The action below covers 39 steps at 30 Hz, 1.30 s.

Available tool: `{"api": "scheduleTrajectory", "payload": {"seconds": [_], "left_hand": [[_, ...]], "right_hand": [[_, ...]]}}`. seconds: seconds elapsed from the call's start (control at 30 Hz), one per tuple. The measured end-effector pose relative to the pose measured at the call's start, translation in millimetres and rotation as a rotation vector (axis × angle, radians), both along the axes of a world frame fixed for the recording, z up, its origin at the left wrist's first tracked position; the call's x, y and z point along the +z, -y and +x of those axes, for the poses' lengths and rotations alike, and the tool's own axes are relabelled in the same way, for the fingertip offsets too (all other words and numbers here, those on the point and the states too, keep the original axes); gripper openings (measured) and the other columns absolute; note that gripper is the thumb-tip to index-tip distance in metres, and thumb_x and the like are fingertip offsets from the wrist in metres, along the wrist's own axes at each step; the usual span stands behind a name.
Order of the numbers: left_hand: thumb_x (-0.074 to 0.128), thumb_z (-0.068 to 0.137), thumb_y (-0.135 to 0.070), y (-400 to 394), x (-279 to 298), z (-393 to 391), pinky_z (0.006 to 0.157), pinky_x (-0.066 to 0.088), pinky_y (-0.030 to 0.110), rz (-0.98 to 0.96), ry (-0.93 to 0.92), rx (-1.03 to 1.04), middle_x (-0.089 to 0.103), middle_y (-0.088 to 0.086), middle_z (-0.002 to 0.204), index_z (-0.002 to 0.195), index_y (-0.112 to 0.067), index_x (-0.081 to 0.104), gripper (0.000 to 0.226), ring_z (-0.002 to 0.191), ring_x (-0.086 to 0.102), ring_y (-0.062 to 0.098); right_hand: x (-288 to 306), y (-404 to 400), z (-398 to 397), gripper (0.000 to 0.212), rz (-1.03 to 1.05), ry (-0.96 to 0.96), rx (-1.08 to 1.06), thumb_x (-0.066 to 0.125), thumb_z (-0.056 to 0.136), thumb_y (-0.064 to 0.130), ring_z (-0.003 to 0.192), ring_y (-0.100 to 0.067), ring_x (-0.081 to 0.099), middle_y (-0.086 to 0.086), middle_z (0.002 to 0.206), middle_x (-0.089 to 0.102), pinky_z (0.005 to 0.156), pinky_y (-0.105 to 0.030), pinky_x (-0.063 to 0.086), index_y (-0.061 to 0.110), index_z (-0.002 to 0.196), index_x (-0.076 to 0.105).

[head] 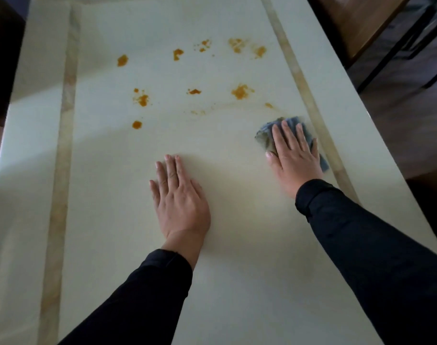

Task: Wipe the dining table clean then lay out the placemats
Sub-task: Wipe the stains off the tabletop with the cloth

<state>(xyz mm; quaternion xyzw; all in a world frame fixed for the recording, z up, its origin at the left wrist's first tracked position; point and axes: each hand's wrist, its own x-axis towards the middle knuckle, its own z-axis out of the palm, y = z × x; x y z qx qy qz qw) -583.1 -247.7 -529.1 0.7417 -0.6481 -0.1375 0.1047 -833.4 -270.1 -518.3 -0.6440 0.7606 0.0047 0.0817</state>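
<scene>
- One cream desk (pixel 212 282) carries roughly a dozen orange stains (pixel 241 91) across its far half.
- One blue-grey cloth (pixel 266 133) lies near the right inlaid strip (pixel 309 100), one of two.
- The right hand (pixel 293 158) presses it flat, fingers straight and slightly spread.
- The left hand (pixel 178 197) rests flat on bare desk, fingers together.

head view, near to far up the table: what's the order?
Left hand flat on the pale cream table → right hand pressing the crumpled blue-grey cloth → near row of orange stains → far row of orange stains.
</scene>
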Motion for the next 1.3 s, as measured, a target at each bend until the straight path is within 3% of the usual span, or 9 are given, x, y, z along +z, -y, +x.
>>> {"api": "scheduleTrajectory", "payload": {"seconds": [0.23,0.37,0.47,0.6,0.8,0.87,0.93,1.13,1.3], "left_hand": [[0.018,0.104,-0.032,-0.4,2.7,3.2,0.124,-0.005,0.040,0.017,0.011,-0.042,-0.004,-0.003,0.167,0.160,-0.017,0.003,0.060,0.153,-0.011,0.016],[0.020,0.104,-0.029,2.7,10.4,5.2,0.124,-0.003,0.040,0.103,-0.007,-0.061,-0.007,-0.003,0.167,0.160,-0.018,0.001,0.060,0.153,-0.011,0.016],[0.026,0.103,-0.024,-10.9,30.8,2.9,0.125,0.001,0.042,0.200,0.006,-0.062,-0.006,-0.001,0.168,0.160,-0.015,0.004,0.061,0.154,-0.009,0.019],[0.030,0.104,-0.021,-78.5,64.8,-11.1,0.124,0.006,0.042,0.174,-0.147,-0.072,0.003,0.001,0.168,0.159,-0.015,0.013,0.058,0.154,-0.003,0.020],[0.040,0.104,-0.026,-157.6,97.6,-15.2,0.107,0.034,0.030,0.279,-0.411,-0.050,0.056,0.005,0.141,0.138,-0.016,0.055,0.038,0.133,0.048,0.022],[0.046,0.098,-0.031,-174.2,116.4,-18.2,0.091,0.041,0.030,0.318,-0.544,-0.011,0.064,0.000,0.104,0.098,-0.026,0.064,0.019,0.103,0.059,0.019],[0.051,0.092,-0.038,-186.2,138.6,-25.3,0.087,0.046,0.033,0.365,-0.801,0.099,0.069,-0.002,0.097,0.085,-0.026,0.063,0.018,0.091,0.063,0.020],[0.043,0.098,-0.059,-228.6,207.6,-39.4,0.090,0.056,0.040,0.693,-1.251,0.151,0.075,0.005,0.110,0.114,-0.016,0.071,0.054,0.099,0.073,0.027],[0.042,0.098,-0.060,-262.1,239.0,-40.1,0.100,0.052,0.045,0.825,-1.434,-0.041,0.071,0.012,0.120,0.126,-0.017,0.067,0.057,0.105,0.069,0.032]], "right_hand": [[5.3,-54.4,5.9,0.064,0.020,0.067,-0.135,0.029,0.105,0.035,0.153,-0.023,-0.005,-0.005,0.167,0.001,0.124,-0.042,0.009,0.013,0.159,0.002],[23.6,-83.7,9.2,0.061,0.115,0.088,-0.110,0.028,0.102,0.004,0.153,-0.024,-0.002,-0.006,0.167,-0.001,0.122,-0.034,0.016,0.012,0.158,0.004],[38.7,-98.2,7.5,0.056,0.158,0.117,-0.098,0.029,0.097,-0.005,0.150,-0.027,0.018,-0.010,0.162,0.022,0.119,-0.033,0.022,0.007,0.151,0.031],[66.2,-120.4,1.3,0.026,0.193,0.212,-0.136,0.041,0.093,0.005,0.095,-0.028,0.061,-0.013,0.110,0.066,0.076,-0.033,0.048,0.008,0.099,0.066],[114.4,-178.7,15.0,0.033,-0.012,0.651,-0.174,0.038,0.095,0.002,0.072,-0.010,0.059,0.005,0.099,0.065,0.060,-0.023,0.044,0.012,0.100,0.069],[137.2,-199.1,26.1,0.036,-0.072,0.717,-0.098,0.038,0.094,-0.001,0.083,-0.009,0.057,0.004,0.107,0.062,0.067,-0.015,0.041,0.010,0.108,0.069],[155.2,-220.2,35.6,0.039,-0.133,0.728,-0.016,0.039,0.093,-0.002,0.090,-0.007,0.055,-0.002,0.116,0.063,0.076,-0.016,0.040,0.012,0.115,0.068],[198.8,-286.5,54.5,0.044,-0.323,0.636,0.174,0.047,0.093,-0.002,0.133,-0.011,0.043,-0.001,0.134,0.056,0.113,-0.026,0.034,0.015,0.132,0.059],[225.3,-340.3,67.6,0.049,-0.418,0.502,0.218,0.051,0.091,-0.004,0.143,-0.015,0.033,-0.006,0.143,0.051,0.116,-0.033,0.033,0.013,0.138,0.052]]}}
